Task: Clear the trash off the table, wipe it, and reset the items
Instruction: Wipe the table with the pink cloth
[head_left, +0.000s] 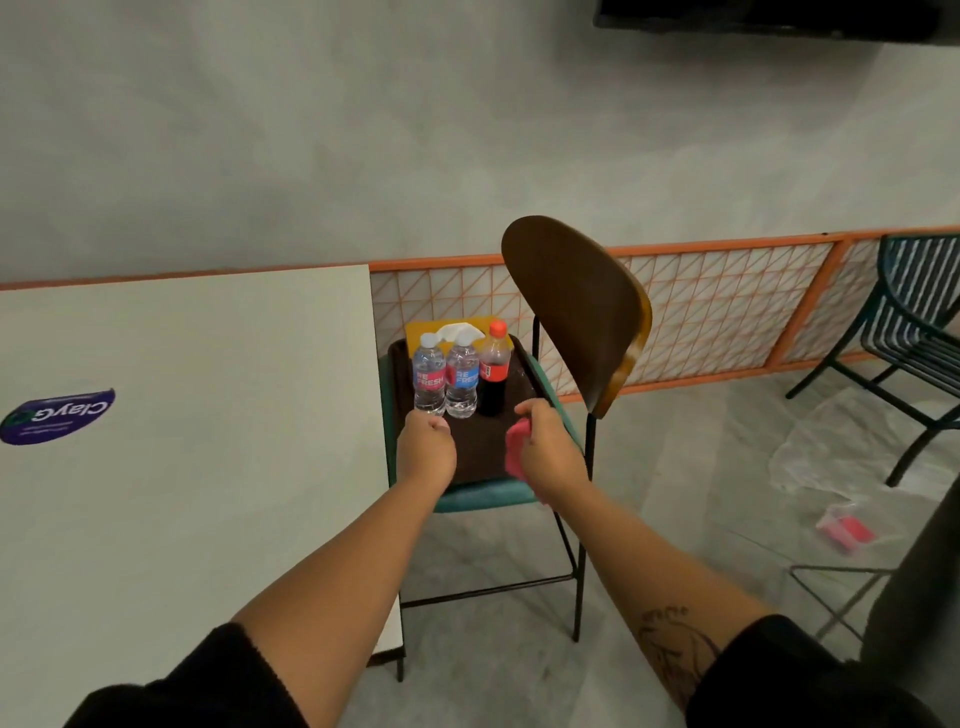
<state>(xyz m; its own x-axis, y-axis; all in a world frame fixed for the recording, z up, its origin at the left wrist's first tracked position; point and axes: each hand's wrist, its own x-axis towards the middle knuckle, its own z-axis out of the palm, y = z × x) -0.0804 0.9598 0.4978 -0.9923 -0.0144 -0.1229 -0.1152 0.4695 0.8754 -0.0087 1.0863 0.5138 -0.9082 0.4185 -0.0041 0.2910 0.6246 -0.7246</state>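
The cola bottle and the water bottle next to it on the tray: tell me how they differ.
The cola bottle has a red-orange cap and dark contents; the water bottle beside it has a white cap and clear contents. The cola bottle's label is red, while the water bottle's is blue and pink. The cola bottle also stands a little taller. Both are upright plastic bottles, capped, in one row on the dark tray resting on the chair seat.
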